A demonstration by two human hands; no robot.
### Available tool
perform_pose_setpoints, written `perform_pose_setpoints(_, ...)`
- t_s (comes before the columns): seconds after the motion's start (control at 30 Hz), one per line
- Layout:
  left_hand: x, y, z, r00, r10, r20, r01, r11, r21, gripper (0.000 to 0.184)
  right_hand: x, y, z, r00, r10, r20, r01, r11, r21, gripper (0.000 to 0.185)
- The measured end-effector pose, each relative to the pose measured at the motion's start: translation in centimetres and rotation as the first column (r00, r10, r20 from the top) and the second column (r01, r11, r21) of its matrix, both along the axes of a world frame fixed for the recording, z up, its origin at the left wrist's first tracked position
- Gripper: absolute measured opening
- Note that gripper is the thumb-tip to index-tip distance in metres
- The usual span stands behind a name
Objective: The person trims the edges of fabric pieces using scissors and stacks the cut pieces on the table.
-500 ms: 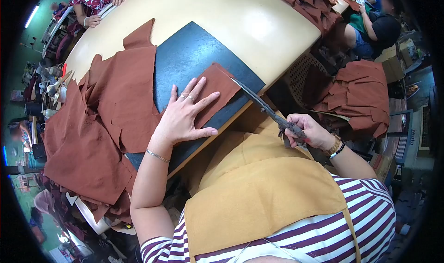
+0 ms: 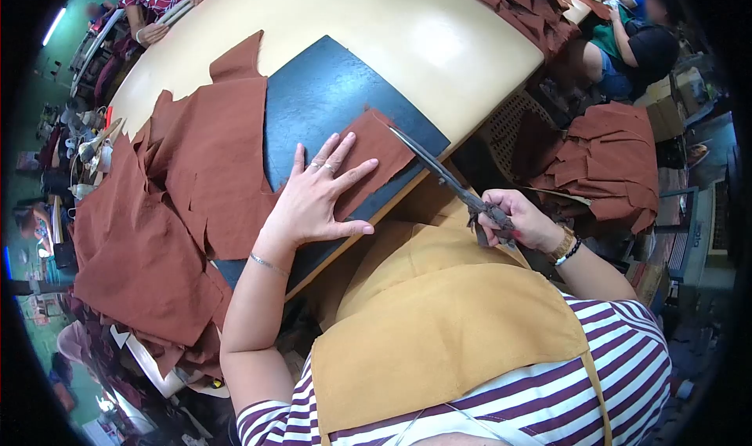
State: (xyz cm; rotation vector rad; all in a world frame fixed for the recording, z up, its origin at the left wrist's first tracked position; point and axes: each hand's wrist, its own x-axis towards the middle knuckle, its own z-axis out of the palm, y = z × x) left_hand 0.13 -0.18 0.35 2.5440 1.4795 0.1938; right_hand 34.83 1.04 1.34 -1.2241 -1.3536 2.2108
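Currently my left grip [image 2: 319, 203] is spreading flat over the cloth piece [image 2: 374, 150] at twelve o'clock; my right grip [image 2: 513, 220] is closing round the scissors [image 2: 446, 175], tips touching its edge.

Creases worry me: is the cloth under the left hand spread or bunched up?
Spread: the brown cloth lies flat under the left hand.

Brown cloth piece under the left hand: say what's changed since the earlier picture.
The brown cloth piece and the left hand have shifted slightly right in the view, toward the scissors. Nothing was taken hold of or let go. The right hand still grips the scissors; the dark mat stayed put.
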Motion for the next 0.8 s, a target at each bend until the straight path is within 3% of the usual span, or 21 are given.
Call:
perform_pose_setpoints(0.2, 0.6, -0.2, 0.1, 0.999, -0.02, 0.03, 0.02, 1.0, -0.016, 0.093, -0.9, 0.6, -1.1, 1.0, 0.017, 0.001, -0.017, 0.999, 0.03, 0.015)
perform_pose_setpoints(0.27, 0.5, -0.3, 0.1, 0.997, -0.02, 0.08, 0.022, 0.999, -0.027, 0.092, -0.7, 0.5, -1.6, 0.997, 0.007, -0.071, -0.004, 0.999, 0.046, 0.015)
perform_pose_setpoints(0.57, 1.0, -0.4, 0.3, 0.998, -0.053, 0.033, 0.053, 0.998, -0.016, 0.094, -1.5, 1.4, -1.1, 1.0, 0.017, -0.005, -0.017, 0.999, 0.048, 0.019)
perform_pose_setpoints(0.8, 0.9, -0.4, 0.1, 0.998, -0.051, 0.028, 0.052, 0.998, -0.02, 0.096, -1.0, 1.0, -2.0, 0.996, -0.014, -0.087, 0.017, 0.999, 0.039, 0.011)
